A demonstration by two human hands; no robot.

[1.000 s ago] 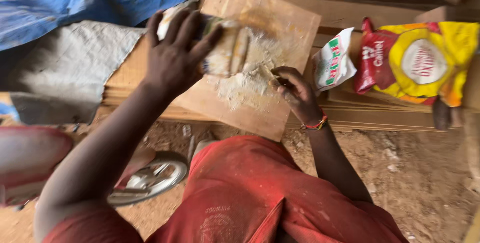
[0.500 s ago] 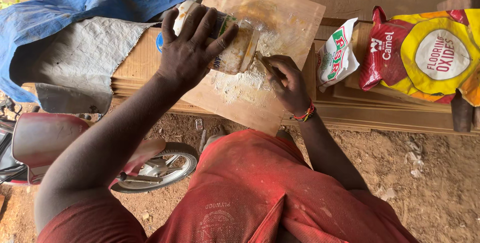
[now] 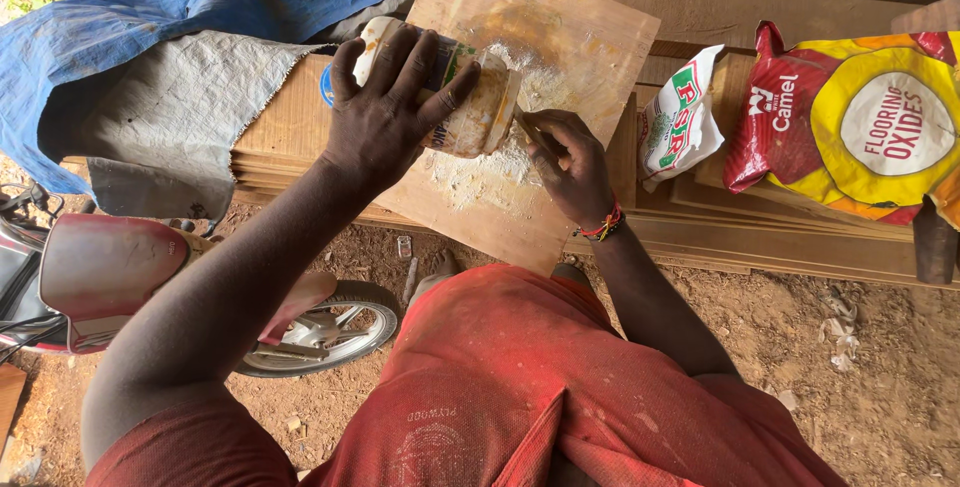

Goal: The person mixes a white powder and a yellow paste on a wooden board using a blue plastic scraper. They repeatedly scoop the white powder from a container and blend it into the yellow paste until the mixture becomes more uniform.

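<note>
My left hand point(image 3: 385, 112) grips a round tin point(image 3: 470, 102) tipped on its side, its open mouth facing right over a square plywood board point(image 3: 560, 42). My right hand point(image 3: 570, 162) holds a thin stick-like tool point(image 3: 530, 132) at the tin's mouth. A heap of whitish powder point(image 3: 490, 172) lies on the board under the tin's mouth. What is inside the tin is hidden.
The board rests on a stack of wooden planks point(image 3: 760, 227). A small white bag point(image 3: 680, 122) and a red-and-yellow bag point(image 3: 860, 127) lie to the right. Blue tarpaulin point(image 3: 180, 17) and grey sacking point(image 3: 170, 117) cover the left. A motorbike's rear wheel point(image 3: 320, 332) stands on sawdust-covered ground.
My right hand has kept working the tool at the tin's mouth, moving slightly. My left hand keeps its grip on the tin. The camera view has shifted a little.
</note>
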